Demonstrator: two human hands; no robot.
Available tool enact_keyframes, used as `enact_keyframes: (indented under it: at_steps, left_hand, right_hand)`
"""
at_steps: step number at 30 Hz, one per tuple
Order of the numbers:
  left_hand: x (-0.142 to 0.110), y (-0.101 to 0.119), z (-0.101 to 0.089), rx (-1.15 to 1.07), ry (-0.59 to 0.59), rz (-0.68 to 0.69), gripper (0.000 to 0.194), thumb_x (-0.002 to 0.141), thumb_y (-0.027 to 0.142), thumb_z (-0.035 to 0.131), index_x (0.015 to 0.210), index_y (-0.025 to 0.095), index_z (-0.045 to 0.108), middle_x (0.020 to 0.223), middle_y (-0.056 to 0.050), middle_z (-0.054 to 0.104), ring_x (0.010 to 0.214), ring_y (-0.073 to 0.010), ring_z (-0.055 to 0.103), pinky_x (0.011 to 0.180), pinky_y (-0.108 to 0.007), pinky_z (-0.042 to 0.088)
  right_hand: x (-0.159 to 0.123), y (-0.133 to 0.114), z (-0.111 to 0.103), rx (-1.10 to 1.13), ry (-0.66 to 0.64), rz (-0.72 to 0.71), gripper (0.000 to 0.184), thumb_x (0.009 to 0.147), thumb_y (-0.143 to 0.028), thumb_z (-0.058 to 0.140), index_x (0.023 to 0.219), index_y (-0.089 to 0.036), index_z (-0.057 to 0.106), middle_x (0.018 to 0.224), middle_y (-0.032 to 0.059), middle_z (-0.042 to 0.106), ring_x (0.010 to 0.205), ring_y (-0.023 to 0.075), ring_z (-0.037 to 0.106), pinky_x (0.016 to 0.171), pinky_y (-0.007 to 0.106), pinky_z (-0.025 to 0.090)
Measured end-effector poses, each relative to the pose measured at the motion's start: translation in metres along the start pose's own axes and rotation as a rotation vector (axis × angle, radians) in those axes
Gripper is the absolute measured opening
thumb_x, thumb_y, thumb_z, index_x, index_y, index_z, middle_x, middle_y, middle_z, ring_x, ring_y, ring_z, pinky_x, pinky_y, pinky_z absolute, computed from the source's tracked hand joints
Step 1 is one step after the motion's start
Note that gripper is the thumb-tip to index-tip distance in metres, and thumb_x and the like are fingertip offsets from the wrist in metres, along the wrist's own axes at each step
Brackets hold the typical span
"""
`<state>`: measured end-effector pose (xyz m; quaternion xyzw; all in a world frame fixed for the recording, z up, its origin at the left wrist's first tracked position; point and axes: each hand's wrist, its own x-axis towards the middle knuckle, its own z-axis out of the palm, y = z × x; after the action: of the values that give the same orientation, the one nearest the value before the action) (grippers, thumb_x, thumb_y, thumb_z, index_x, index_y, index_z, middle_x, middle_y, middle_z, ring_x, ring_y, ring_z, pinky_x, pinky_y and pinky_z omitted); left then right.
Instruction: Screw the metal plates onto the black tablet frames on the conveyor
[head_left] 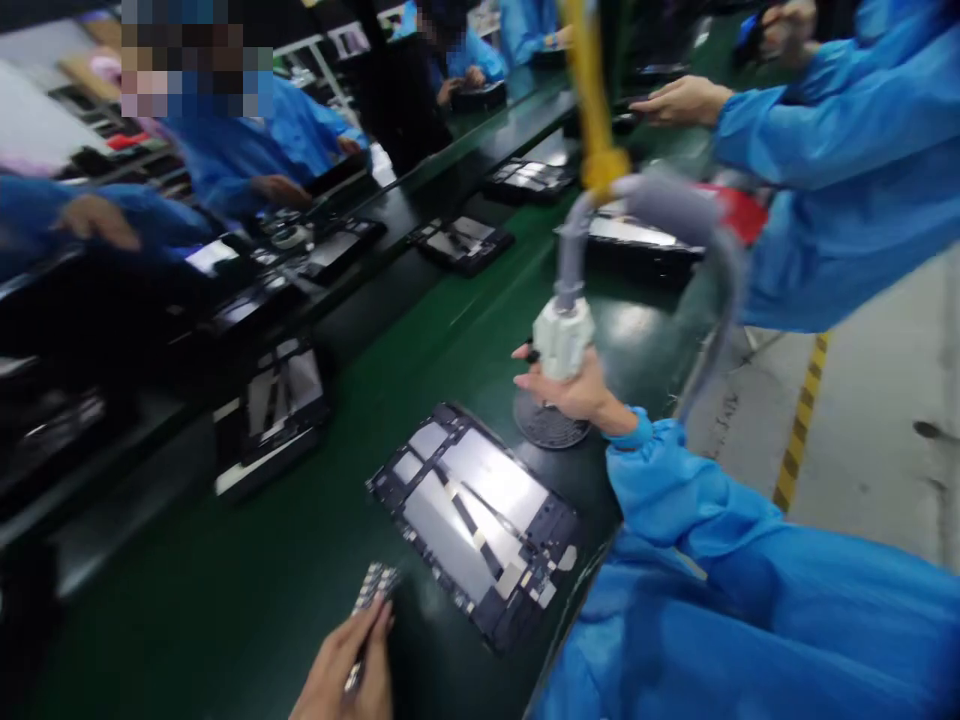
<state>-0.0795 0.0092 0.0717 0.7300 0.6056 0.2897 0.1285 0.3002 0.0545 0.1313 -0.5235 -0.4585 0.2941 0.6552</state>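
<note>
In the head view, the person's left hand reaches in at the bottom edge, its fingers closed around a thin silver metal tool. Just beyond the fingertips sits a narrow strip of small silver-and-black components; whether the tool grips it is hard to tell. The strip hangs over a glossy dark green conveyor belt, near the corner of a flat, dark tablet frame with silver panels, which lies on the belt between the two hands without touching either.

The right hand, in a bright blue cleanroom sleeve, lies open and palm up, with a ribbed white plastic fitting resting against it. That fitting hangs from a gray flexible hose below a yellow overhead arm. A round, dark ribbed disc lies on the belt just beneath the hand.

Farther along the belt are more dark tablet frames. Another person's bare hand extends from a blue sleeve at upper right, and blue-clad workers sit beyond a black rail.
</note>
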Motion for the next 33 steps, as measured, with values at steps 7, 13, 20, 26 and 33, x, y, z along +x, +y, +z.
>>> enact_keyframes:
  at_steps: [7, 13, 20, 26, 33]
  left_hand:
    - [0.025, 0.043, 0.04, -0.117, -0.076, 0.007, 0.02, 0.082, 0.033, 0.057, 0.082, 0.02, 0.072, 0.077, -0.003, 0.071, 0.062, -0.0143, 0.063, 0.064, -0.026, 0.051]
    - [0.025, 0.024, 0.033, -0.148, 0.088, 0.017, 0.02, 0.084, 0.031, 0.056, 0.083, 0.019, 0.072, 0.082, -0.005, 0.071, 0.072, -0.0147, 0.065, 0.069, -0.026, 0.052]
    - [0.022, 0.019, 0.025, -0.223, 0.279, -0.108, 0.018, 0.079, 0.031, 0.06, 0.074, 0.018, 0.07, 0.088, -0.005, 0.072, 0.061, -0.0114, 0.062, 0.056, -0.023, 0.049]
    - [0.024, 0.022, 0.029, -0.287, 0.276, -0.17, 0.018, 0.082, 0.031, 0.06, 0.08, 0.017, 0.07, 0.069, 0.0, 0.066, 0.053, -0.0084, 0.055, 0.054, -0.02, 0.047]
    - [0.026, 0.022, 0.024, -0.242, 0.343, -0.046, 0.024, 0.09, 0.029, 0.052, 0.098, 0.015, 0.069, 0.079, -0.004, 0.067, 0.067, -0.0111, 0.062, 0.066, -0.022, 0.05]
  right_hand:
    - [-0.022, -0.057, 0.067, 0.179, -0.245, 0.004, 0.026, 0.076, -0.027, 0.068, 0.098, -0.019, 0.059, 0.051, -0.004, 0.055, 0.043, 0.0133, 0.053, 0.047, 0.029, 0.048]
    - [-0.035, -0.051, 0.162, 0.247, -0.538, 0.111, 0.022, 0.068, -0.021, 0.068, 0.087, -0.013, 0.062, 0.05, -0.0048, 0.053, 0.042, 0.0102, 0.051, 0.048, 0.026, 0.046]
    - [-0.032, -0.024, 0.191, 0.142, -0.552, 0.184, 0.028, 0.065, -0.023, 0.069, 0.09, -0.011, 0.063, 0.046, -0.0049, 0.052, 0.039, 0.0105, 0.05, 0.043, 0.024, 0.042]
    - [-0.033, -0.02, 0.19, 0.112, -0.563, 0.163, 0.026, 0.067, -0.026, 0.069, 0.089, -0.013, 0.062, 0.046, -0.004, 0.054, 0.04, 0.0106, 0.05, 0.044, 0.025, 0.043]
    - [-0.036, -0.016, 0.191, 0.117, -0.576, 0.167, 0.023, 0.066, -0.024, 0.069, 0.085, -0.014, 0.061, 0.047, -0.004, 0.054, 0.041, 0.011, 0.051, 0.044, 0.025, 0.043]
